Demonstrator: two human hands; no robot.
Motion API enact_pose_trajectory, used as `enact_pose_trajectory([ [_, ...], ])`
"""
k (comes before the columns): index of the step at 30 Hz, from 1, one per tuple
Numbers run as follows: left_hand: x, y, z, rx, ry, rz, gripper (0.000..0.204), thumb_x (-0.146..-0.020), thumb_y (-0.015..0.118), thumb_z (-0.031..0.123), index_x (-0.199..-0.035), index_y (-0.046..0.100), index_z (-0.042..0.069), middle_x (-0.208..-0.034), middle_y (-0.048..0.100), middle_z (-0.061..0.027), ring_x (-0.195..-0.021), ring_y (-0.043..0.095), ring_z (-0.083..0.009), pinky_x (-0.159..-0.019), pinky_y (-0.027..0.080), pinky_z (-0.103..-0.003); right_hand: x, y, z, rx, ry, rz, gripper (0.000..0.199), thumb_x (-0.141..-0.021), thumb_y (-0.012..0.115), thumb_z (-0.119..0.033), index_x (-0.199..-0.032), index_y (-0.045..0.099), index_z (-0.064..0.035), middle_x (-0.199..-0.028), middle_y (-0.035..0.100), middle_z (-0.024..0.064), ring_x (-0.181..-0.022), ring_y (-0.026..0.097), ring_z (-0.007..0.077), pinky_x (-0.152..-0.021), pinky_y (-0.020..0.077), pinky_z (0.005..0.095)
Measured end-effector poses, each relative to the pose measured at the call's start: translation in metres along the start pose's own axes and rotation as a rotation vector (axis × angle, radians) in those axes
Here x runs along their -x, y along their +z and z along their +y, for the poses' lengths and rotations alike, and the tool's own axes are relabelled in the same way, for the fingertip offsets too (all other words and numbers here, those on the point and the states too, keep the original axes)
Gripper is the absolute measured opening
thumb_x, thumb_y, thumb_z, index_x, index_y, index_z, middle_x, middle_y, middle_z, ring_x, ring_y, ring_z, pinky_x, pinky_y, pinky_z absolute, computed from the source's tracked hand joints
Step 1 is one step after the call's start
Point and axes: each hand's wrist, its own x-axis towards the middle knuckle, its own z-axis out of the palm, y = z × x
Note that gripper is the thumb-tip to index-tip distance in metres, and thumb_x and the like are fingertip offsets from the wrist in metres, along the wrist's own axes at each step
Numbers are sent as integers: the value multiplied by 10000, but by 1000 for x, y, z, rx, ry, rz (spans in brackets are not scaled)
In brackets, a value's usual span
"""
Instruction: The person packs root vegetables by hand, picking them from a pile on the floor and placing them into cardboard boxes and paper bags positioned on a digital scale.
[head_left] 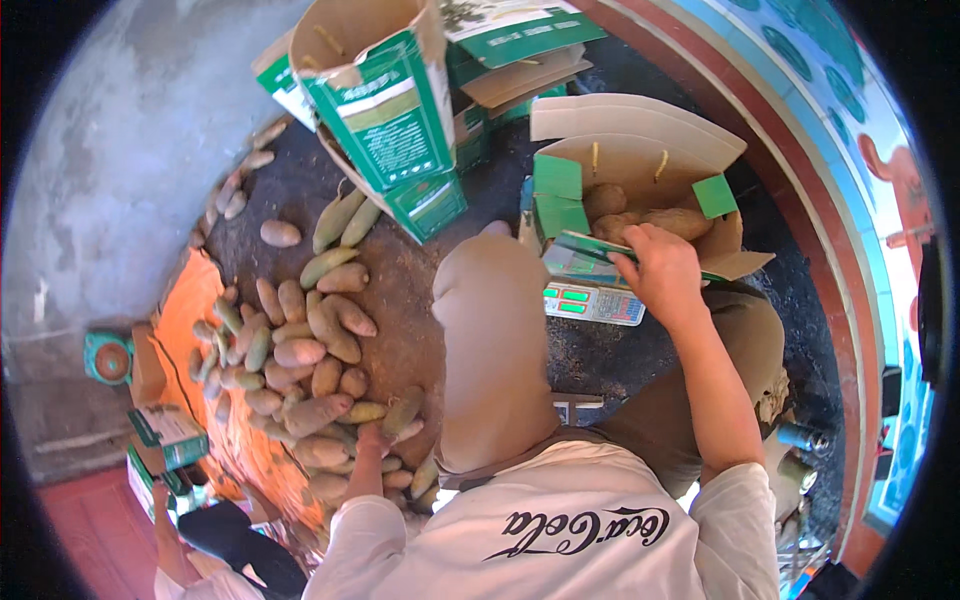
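On the right, my right hand [662,268] grips the near flap [590,250] of an open green-and-white cardboard box, thumb on the near side. Several large brown tubers, like sweet potatoes [665,222], lie inside that box, which rests on a scale [595,303] with a lit green display. To the left, my left hand [372,440] reaches down into a pile of reddish and greenish sweet potatoes [298,352]. Beside its fingers lies a greenish-brown sweet potato [404,408]. The fingers are too hidden to show whether they hold it.
A tall open green box [385,115] stands at the far middle, with more cartons [525,50] behind it. Orange sheeting [190,300] lies under the pile's left edge. Another person's arm [172,540] shows at the lower left, near small green boxes [170,437]. A red-brown ledge [800,190] runs along the right.
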Motion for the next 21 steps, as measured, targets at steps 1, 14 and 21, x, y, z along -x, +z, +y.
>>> enact_pose_trajectory([
  [1,-2,-7,7,24,36,1,616,-761,660,487,-1195,574,59,-1246,563,-157,-1102,577,-305,-926,468,-398,1,-1,1,-10,-3,-15,249,-725,707,-224,-842,548,-73,-762,577,94,-733,599,284,-641,485,392],
  [14,-31,-116,10,-25,424,378,250,-858,532,237,-936,642,27,-1009,629,-227,-953,598,-387,-819,475,-458,12,9,-9,-63,-96,0,141,-740,645,-175,-816,575,-80,-751,603,74,-733,623,239,-668,492,349],
  [21,106,-281,144,570,691,917,170,-882,508,68,-998,621,16,-898,646,-158,-840,626,-278,-768,467,-353,23,14,1,-19,-46,-74,134,-730,611,-100,-856,586,-63,-789,626,82,-751,633,236,-671,489,352],
])
